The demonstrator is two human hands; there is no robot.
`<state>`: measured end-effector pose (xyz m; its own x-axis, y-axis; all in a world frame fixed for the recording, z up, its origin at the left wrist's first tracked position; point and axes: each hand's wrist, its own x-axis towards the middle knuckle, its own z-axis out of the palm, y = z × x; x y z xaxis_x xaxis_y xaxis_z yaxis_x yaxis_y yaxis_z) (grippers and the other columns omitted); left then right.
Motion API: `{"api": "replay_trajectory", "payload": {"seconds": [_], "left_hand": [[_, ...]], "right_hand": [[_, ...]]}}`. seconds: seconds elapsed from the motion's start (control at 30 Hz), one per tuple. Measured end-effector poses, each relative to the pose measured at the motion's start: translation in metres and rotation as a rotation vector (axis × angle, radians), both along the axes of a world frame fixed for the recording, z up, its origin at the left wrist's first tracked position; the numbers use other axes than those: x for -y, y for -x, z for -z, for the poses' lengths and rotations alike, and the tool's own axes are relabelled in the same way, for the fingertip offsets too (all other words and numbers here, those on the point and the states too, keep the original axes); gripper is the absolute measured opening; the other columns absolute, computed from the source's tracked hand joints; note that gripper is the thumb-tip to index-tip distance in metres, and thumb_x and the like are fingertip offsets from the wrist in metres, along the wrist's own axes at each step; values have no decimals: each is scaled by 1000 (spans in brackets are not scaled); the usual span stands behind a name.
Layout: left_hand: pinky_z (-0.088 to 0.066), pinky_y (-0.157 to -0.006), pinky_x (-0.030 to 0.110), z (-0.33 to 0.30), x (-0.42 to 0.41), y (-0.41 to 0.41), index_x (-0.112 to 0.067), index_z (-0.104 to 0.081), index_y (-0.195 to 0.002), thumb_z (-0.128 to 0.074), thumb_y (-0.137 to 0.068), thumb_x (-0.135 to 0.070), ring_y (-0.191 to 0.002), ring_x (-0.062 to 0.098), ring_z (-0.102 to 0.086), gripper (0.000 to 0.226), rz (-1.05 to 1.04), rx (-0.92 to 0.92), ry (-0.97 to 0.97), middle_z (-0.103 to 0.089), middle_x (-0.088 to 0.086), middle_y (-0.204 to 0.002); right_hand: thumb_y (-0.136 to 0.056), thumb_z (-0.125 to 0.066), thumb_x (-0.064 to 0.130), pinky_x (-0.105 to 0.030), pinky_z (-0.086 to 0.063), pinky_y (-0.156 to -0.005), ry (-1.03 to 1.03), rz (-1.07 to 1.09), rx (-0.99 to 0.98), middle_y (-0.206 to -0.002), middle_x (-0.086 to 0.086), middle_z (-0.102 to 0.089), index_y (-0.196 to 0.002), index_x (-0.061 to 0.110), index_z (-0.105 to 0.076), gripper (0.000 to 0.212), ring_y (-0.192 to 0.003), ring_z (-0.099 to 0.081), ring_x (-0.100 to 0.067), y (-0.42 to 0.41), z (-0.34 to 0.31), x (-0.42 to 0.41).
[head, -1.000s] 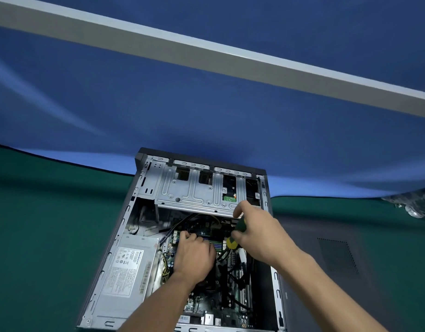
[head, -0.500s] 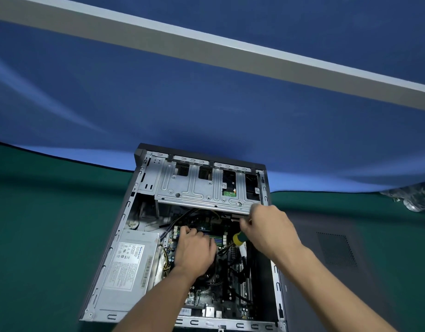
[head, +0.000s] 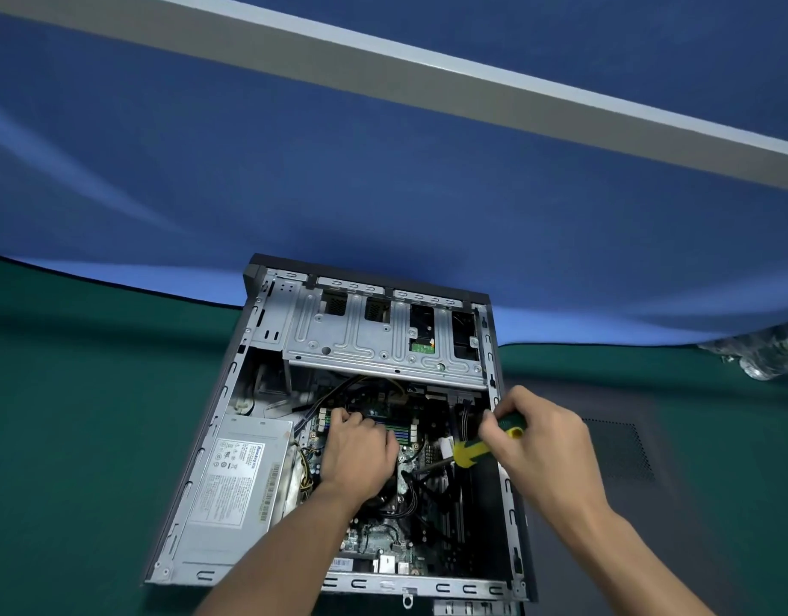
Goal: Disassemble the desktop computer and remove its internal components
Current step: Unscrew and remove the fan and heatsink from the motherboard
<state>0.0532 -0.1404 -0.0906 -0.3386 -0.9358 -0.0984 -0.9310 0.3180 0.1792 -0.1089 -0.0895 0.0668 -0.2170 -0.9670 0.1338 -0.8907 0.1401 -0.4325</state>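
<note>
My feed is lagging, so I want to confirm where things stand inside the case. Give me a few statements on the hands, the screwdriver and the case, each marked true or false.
1. The right hand grips a green-and-yellow screwdriver. True.
2. The left hand rests on the green table outside the computer case. False: it is down inside the computer case, over the motherboard.
3. The power supply already lies on the table. False: it sits in the case, to the left of the left hand.
4. The side panel is off and the inside is open to view. True.
5. The metal drive cage sits at the far end of the case. True.
</note>
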Motion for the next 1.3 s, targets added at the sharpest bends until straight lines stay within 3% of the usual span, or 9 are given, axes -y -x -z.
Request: {"api": "replay_trajectory", "payload": {"seconds": [0.2, 0.3, 0.4, 0.53, 0.7, 0.83, 0.97, 1.3], "left_hand": [[-26, -90, 37, 0, 0, 1, -23, -65, -80, -19, -94, -37, -79, 15, -54, 50, 1, 2, 2, -68, -3, -83], [-25, -91, 37, 1, 0, 1, -23, -65, -80, -19, -94, -37, -80, 14, -54, 50, -5, -2, -3, -67, -3, -83], [-25, -90, 37, 1, 1, -1, -23, -64, -80, -24, -92, -34, -82, 15, -54, 43, 11, 5, -10, -67, -3, -83], [-26, -89, 37, 2, 1, 0, -23, -64, -77, -21, -92, -36, -79, 15, -54, 47, -2, 0, -1, -67, -4, -81], [-26, -88, 37, 4, 1, 1, -23, -65, -74, -18, -92, -37, -75, 14, -53, 52, -8, -16, 18, -67, -3, -76], [-26, -87, 37, 5, 0, 1, -23, -64, -73, -17, -91, -38, -74, 14, -52, 52, -8, -12, 12, -66, -4, -76], [-26, -88, 38, 5, 1, 1, -22, -65, -76, -18, -92, -38, -76, 15, -54, 52, -9, -11, 12, -67, -3, -78], [-26, -89, 37, 3, 1, 1, -22, -65, -76, -21, -92, -39, -79, 16, -54, 50, -18, -7, 9, -68, -2, -80]], "right_hand": [[-78, -69, 26, -10, -38, -52, -54, -26, 17, -41, 11, -44, -58, 31, -46, 30, -57, -50, 4, -4, 2, -6], [-75, -72, 19, -5, -35, -51, 69, 5, 26, -44, 18, -44, -59, 31, -45, 34, -60, -51, 9, -6, -1, -6], [-72, -72, 18, -7, -34, -50, 169, 36, 58, -42, 16, -43, -58, 27, -48, 29, -56, -50, 4, -4, -10, -3], [-74, -70, 22, -10, -35, -46, 55, -42, 38, -42, 15, -45, -57, 30, -47, 30, -52, -50, -1, -12, -10, -3], [-80, -64, 28, -15, -25, -44, -105, -47, -58, -52, 9, -51, -63, 26, -47, 24, -47, -46, -6, -18, 2, -7], [-82, -63, 26, -15, -27, -45, -121, -41, -70, -58, 6, -56, -65, 23, -47, 23, -50, -48, -13, -22, 4, -9], [-83, -61, 25, -29, -34, -49, -147, -77, -121, -63, 3, -58, -68, 19, -50, 19, -54, -49, -23, -26, 3, -9], [-82, -65, 24, -29, -31, -48, -96, -118, -176, -66, 1, -59, -71, 16, -56, 16, -53, -51, -27, -35, 2, -10]]}}
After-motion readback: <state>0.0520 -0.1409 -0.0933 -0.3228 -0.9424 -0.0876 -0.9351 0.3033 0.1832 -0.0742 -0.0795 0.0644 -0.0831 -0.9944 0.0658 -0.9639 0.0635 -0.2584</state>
